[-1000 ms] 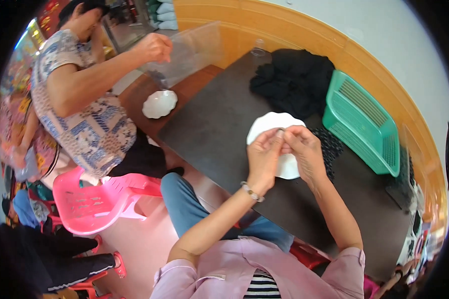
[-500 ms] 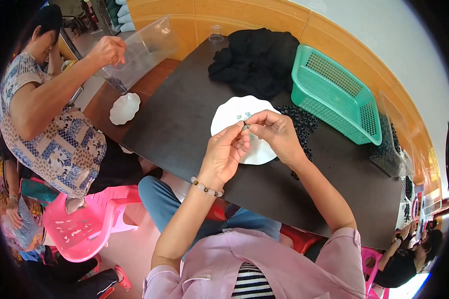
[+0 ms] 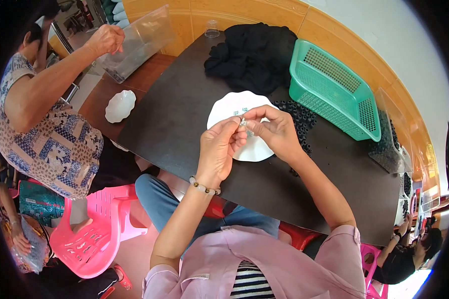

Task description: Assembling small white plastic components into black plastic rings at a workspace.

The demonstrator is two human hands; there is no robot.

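Over the scalloped white plate [image 3: 217, 110], both my hands meet with their fingertips pinched on one small shiny, pale part [image 3: 242, 121]; its exact kind is too small to tell. My left hand [image 3: 217, 149] comes from the left, closed at thumb and forefinger, the other fingers curled. From the right, my right hand [image 3: 273, 130] pinches the same part between thumb and forefinger. Several little greenish, clear-looking pieces [image 3: 244, 110] lie on the plate just beyond my fingers. Many small black ring-like pieces [image 3: 304, 124] are spread on the dark table right of the plate, partly behind my right hand.
A green plastic basket [image 3: 334, 92] stands at the back right, with a clear bin [image 3: 384, 149] of black pieces beside it. Black cloth [image 3: 254, 57] and a clear cup [image 3: 212, 29] lie farther back. At left, another person's hand [image 3: 106, 40] is by a clear bin [image 3: 139, 42], near a white dish [image 3: 120, 106].
The whole view has shifted slightly. My hands stay together over the plate, with small finger movements around the part. At left, the other person leans a little farther left.
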